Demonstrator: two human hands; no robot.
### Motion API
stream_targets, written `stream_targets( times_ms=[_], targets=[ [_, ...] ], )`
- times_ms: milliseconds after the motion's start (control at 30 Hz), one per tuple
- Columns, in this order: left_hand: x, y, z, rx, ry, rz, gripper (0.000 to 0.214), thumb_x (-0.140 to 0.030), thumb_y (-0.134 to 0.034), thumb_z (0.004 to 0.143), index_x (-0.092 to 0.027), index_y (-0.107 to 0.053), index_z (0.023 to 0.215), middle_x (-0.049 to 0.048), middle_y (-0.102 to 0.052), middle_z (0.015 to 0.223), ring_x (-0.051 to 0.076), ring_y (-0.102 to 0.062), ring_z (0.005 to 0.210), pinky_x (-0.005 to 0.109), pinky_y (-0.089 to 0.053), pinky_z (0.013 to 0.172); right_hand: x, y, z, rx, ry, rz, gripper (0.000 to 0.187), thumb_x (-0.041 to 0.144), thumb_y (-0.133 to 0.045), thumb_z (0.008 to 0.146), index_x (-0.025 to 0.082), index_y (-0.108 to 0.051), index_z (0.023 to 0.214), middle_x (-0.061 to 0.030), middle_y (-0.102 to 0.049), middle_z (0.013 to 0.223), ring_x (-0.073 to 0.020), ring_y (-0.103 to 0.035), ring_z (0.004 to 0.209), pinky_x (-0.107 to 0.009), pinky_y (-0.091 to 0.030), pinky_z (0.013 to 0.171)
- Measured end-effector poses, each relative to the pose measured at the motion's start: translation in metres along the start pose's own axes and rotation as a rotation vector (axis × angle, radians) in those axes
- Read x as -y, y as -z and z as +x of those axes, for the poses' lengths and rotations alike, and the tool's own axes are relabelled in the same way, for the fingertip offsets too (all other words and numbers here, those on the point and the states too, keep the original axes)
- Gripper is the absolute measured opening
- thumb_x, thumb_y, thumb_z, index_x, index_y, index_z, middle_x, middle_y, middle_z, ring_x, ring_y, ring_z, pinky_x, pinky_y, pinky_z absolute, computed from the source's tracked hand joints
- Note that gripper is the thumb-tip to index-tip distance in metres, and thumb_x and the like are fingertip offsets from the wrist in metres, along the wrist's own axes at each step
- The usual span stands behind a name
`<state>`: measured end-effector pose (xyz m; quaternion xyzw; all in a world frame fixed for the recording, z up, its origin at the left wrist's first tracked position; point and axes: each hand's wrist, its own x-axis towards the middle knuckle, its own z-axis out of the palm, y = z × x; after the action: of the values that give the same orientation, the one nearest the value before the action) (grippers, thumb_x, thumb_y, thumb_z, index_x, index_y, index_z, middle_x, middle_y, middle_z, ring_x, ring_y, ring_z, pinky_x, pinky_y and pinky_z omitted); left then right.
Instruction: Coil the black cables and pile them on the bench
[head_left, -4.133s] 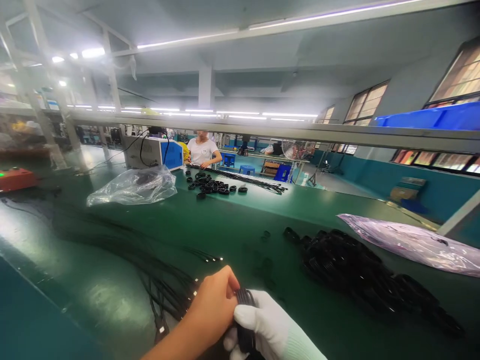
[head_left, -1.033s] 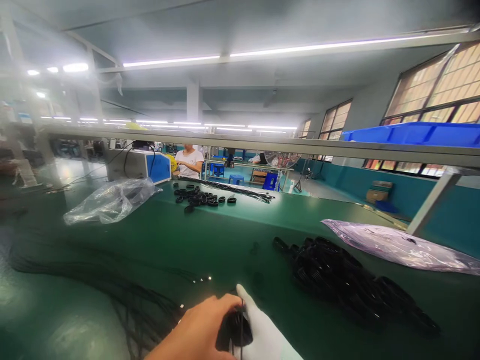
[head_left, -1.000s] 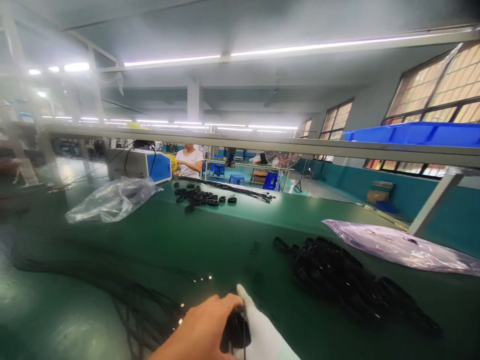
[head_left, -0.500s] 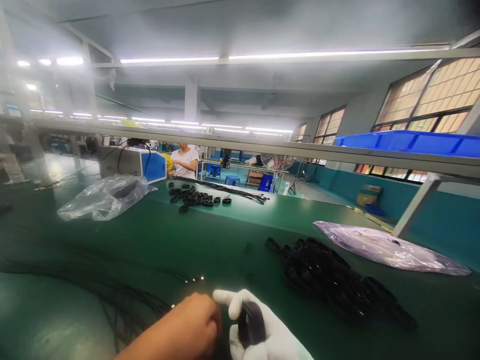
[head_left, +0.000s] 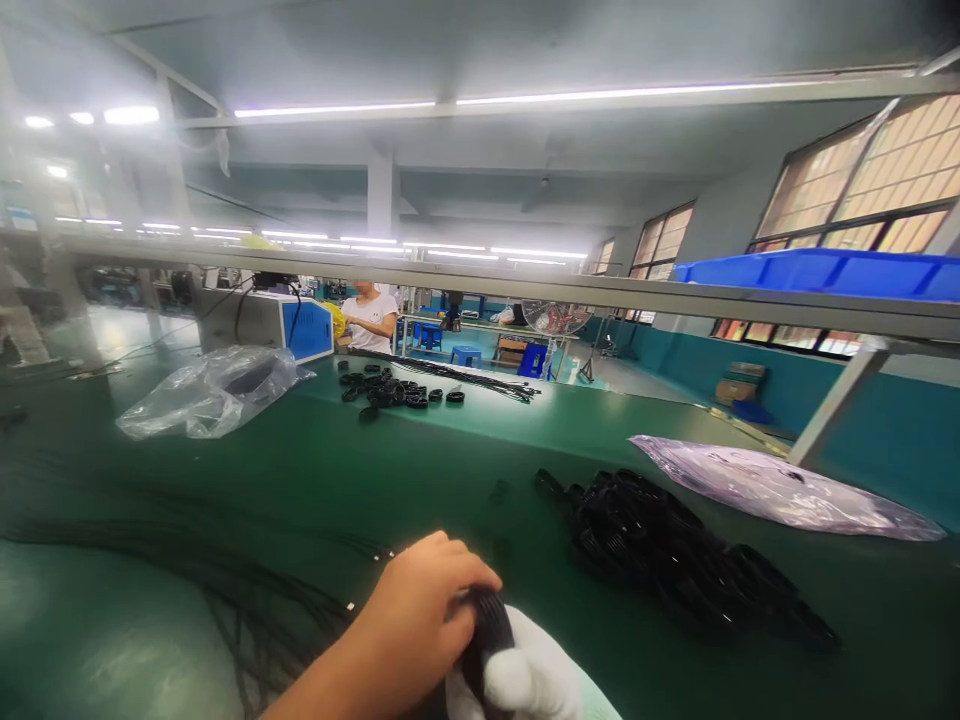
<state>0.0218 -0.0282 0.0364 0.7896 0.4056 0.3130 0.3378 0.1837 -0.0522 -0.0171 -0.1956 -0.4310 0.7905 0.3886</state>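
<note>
Two hands meet at bottom centre of frame: bare left hand and white-gloved right hand, both closed around one black coil, probably wound cable (blurred). It sits low over the green table. Heap of similar coils right of centre; loose cables lower left.

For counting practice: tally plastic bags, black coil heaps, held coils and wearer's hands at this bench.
Plastic bags: 2, clear bag, mauve bag
Coil heaps: 2, near heap, far heap
Held coil: 1
Hands: 2, left hand, right hand
Total: 7
</note>
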Motion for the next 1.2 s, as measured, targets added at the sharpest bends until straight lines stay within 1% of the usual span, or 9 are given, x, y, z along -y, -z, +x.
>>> stream_targets(
  times_ms=[200, 400, 533, 700, 833, 967, 1033, 1133, 1200],
  targets=[
    [0.015, 0.005, 0.013, 0.165, 0.274, -0.446, 0.035, -0.021, -0.064, 0.064, -0.015, -0.066, 0.098, -0.0026, -0.058, 0.070, 0.011, -0.052, 0.057, 0.023, -0.043, 0.053, -0.016, 0.010, 0.016, -0.108, -0.187, 0.340, 0.055, 0.063, -0.051, 0.081, 0.010, -0.059, 0.092, -0.0089, -0.063, 0.080, -0.0137, -0.063, 0.060, -0.023, -0.051, 0.050],
    [0.032, -0.011, 0.022, -0.060, 0.403, -0.461, 0.023, -0.025, -0.066, 0.060, -0.014, -0.057, 0.079, -0.0068, -0.052, 0.049, 0.011, -0.051, 0.040, 0.021, -0.040, 0.037, -0.007, -0.006, 0.019, -0.316, 0.058, -0.260, 0.056, 0.033, -0.072, 0.068, 0.018, -0.049, 0.116, -0.0045, -0.058, 0.090, -0.0170, -0.057, 0.075, -0.027, -0.052, 0.053],
    [0.036, -0.019, 0.013, -0.124, 0.416, -0.481, 0.019, -0.033, -0.053, 0.070, -0.015, -0.054, 0.079, -0.0036, -0.057, 0.057, 0.009, -0.052, 0.041, 0.020, -0.040, 0.037, -0.002, -0.007, 0.011, -0.245, 0.083, -0.221, 0.056, 0.032, -0.069, 0.070, 0.017, -0.045, 0.118, -0.0081, -0.055, 0.103, -0.0187, -0.058, 0.085, -0.031, -0.051, 0.063],
    [0.041, -0.030, -0.007, -0.024, 0.425, -0.648, 0.021, -0.032, -0.062, 0.060, -0.016, -0.050, 0.068, -0.0054, -0.051, 0.050, 0.009, -0.047, 0.044, 0.019, -0.039, 0.039, -0.002, -0.003, 0.012, -0.157, 0.063, -0.225, 0.054, 0.028, -0.074, 0.067, 0.015, -0.048, 0.112, -0.0082, -0.057, 0.100, -0.0213, -0.060, 0.083, -0.035, -0.053, 0.064],
    [0.042, -0.032, -0.012, 0.049, 0.340, -0.775, 0.023, -0.036, -0.062, 0.066, -0.016, -0.051, 0.070, -0.0031, -0.054, 0.055, 0.008, -0.048, 0.047, 0.022, -0.043, 0.049, -0.004, -0.004, 0.013, -0.091, 0.030, -0.141, 0.049, 0.031, -0.075, 0.068, 0.011, -0.051, 0.106, -0.0070, -0.058, 0.091, -0.0178, -0.058, 0.079, -0.034, -0.054, 0.065],
    [0.040, -0.023, -0.011, 0.110, 0.382, -0.545, 0.019, -0.036, -0.049, 0.074, -0.018, -0.047, 0.068, -0.0016, -0.052, 0.052, 0.012, -0.049, 0.046, 0.026, -0.043, 0.050, -0.005, -0.005, 0.011, -0.162, 0.013, -0.115, 0.045, 0.030, -0.075, 0.067, 0.011, -0.051, 0.101, -0.0073, -0.057, 0.089, -0.0187, -0.059, 0.079, -0.032, -0.053, 0.062],
    [0.040, -0.020, -0.012, -0.014, 0.339, -0.283, 0.015, -0.030, -0.045, 0.078, -0.018, -0.053, 0.075, 0.0017, -0.057, 0.061, 0.015, -0.053, 0.052, 0.028, -0.044, 0.053, -0.006, -0.005, 0.010, -0.194, -0.003, -0.109, 0.046, 0.029, -0.075, 0.066, 0.011, -0.053, 0.102, -0.0084, -0.056, 0.096, -0.0196, -0.059, 0.081, -0.032, -0.053, 0.062],
    [0.045, -0.021, -0.018, -0.240, 0.055, 0.121, 0.032, -0.010, -0.045, 0.072, -0.022, -0.060, 0.098, 0.0051, -0.061, 0.091, 0.018, -0.058, 0.076, 0.029, -0.045, 0.069, -0.006, -0.007, 0.011, -0.183, -0.045, -0.103, 0.045, 0.026, -0.077, 0.062, 0.013, -0.056, 0.099, -0.0057, -0.054, 0.096, -0.0150, -0.057, 0.074, -0.027, -0.050, 0.058],
    [0.052, -0.026, -0.020, -0.278, -0.115, 0.272, 0.042, -0.002, -0.043, 0.067, -0.023, -0.062, 0.097, 0.0044, -0.060, 0.093, 0.018, -0.058, 0.080, 0.028, -0.044, 0.072, -0.008, -0.008, 0.013, -0.168, -0.027, -0.106, 0.042, 0.025, -0.078, 0.060, 0.013, -0.057, 0.094, -0.0019, -0.054, 0.086, -0.0092, -0.052, 0.063, -0.023, -0.046, 0.054]
  ],
)
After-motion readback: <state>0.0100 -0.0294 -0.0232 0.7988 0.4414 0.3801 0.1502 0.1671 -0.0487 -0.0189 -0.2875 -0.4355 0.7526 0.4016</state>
